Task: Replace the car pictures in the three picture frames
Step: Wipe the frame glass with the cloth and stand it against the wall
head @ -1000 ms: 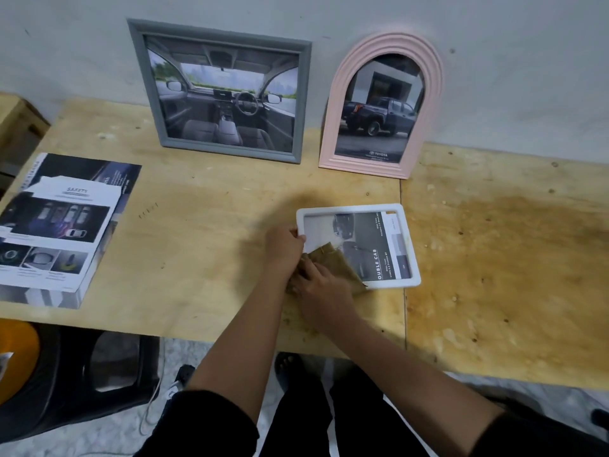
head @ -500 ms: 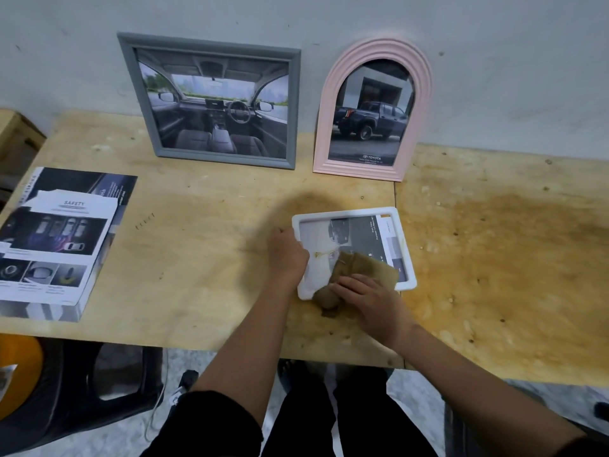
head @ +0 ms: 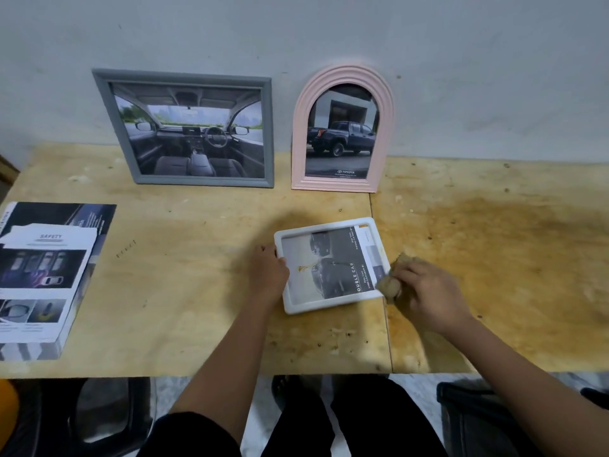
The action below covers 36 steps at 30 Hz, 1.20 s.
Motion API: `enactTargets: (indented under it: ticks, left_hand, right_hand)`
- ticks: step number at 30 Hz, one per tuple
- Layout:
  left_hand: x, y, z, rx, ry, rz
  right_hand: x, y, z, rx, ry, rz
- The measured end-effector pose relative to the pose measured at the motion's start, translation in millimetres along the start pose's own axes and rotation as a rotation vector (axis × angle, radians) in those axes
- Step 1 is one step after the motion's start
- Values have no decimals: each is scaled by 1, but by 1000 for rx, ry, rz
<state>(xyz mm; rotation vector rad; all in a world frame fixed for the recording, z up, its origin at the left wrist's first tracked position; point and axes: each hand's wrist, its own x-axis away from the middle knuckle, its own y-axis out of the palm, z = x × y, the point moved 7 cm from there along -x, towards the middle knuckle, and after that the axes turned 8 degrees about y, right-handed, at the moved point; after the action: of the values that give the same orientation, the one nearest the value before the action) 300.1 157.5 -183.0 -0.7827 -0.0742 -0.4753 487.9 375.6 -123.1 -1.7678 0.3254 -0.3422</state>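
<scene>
Left arm: bare forearm is extended forward from a dark sleeve at the lower edge.
Left hand (head: pixel 271 273): laid palm down, back turned up; fingers are curled loosely over the frame (head: pixel 329 267) edge, nothing gripped.
Right arm: bare forearm is reached in from the lower right, angled toward the middle.
Right hand (head: pixel 428 293): held knuckles up, wrist bent slightly inward.
Right fingers (head: pixel 407 275): closed around a bunched cloth (head: pixel 390 285), which is pressed at the frame's right edge.
Hands: kept well apart, at opposite sides of the frame.
</scene>
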Motion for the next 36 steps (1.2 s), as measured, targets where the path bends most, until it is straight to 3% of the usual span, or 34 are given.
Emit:
enactTargets:
  ticks: [3,6,9,11,22,30,36]
  left_hand:
    - [3,0,-3,-23,22,31]
    - [8,5,-5,-48,59,112]
    - [16,11,-4,14,41,183]
    - [20,15,-4,20,40,223]
    - [21,19,-11,-64,125,287]
    - [20,17,-12,-35,97,276]
    - [21,18,-11,-62,91,262]
  right_hand:
    - [0,-16,21,-395,302,143]
    - [5,-14,12,-503,382,227]
    - [4,29,-12,-348,360,19]
    - [6,52,-21,-196,343,-34]
    - [-26,62,-10,-198,330,-59]
    - [-94,55,-14,-370,265,52]
    - [-130,55,-38,-306,175,71]
